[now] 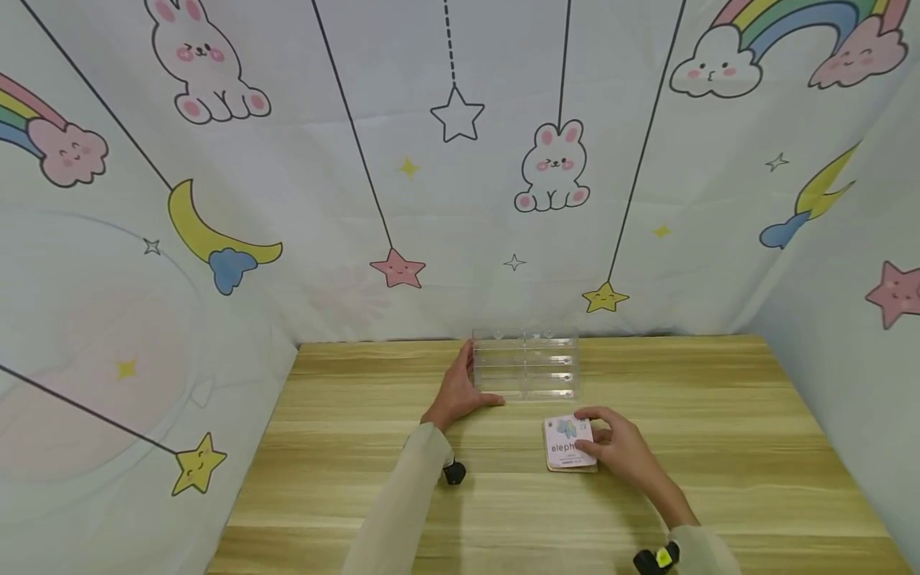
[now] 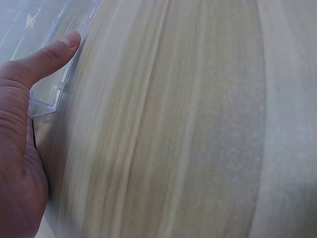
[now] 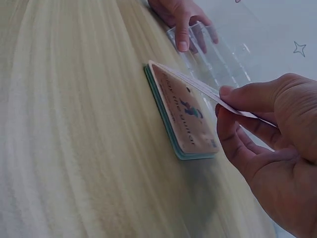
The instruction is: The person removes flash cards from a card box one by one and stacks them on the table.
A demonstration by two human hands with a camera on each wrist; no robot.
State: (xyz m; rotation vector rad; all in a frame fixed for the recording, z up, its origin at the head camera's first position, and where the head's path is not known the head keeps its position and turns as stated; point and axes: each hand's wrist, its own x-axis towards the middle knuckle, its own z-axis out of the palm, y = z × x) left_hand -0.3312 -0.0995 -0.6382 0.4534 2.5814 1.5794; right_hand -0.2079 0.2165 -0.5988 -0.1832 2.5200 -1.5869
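Observation:
A clear plastic rack (image 1: 525, 369) with rows of slots lies at the far side of the wooden table. My left hand (image 1: 461, 390) rests at its near left corner, straight fingers along the left side and thumb on the front edge. Nearer me, my right hand (image 1: 624, 449) pinches a card (image 1: 564, 449) with an elephant picture between thumb and fingers. In the right wrist view the held card (image 3: 195, 87) slants up over a stack of cards (image 3: 184, 116), whose top one reads "play the guitar". Lower cards in the stack show greenish edges.
The wood-grain table (image 1: 359, 431) meets a white cloth backdrop (image 1: 460, 208) printed with rabbits, stars and rainbows right behind the rack. Similar cloth walls (image 1: 841, 351) stand at both sides. Each forearm wears a dark wrist device (image 1: 454, 472).

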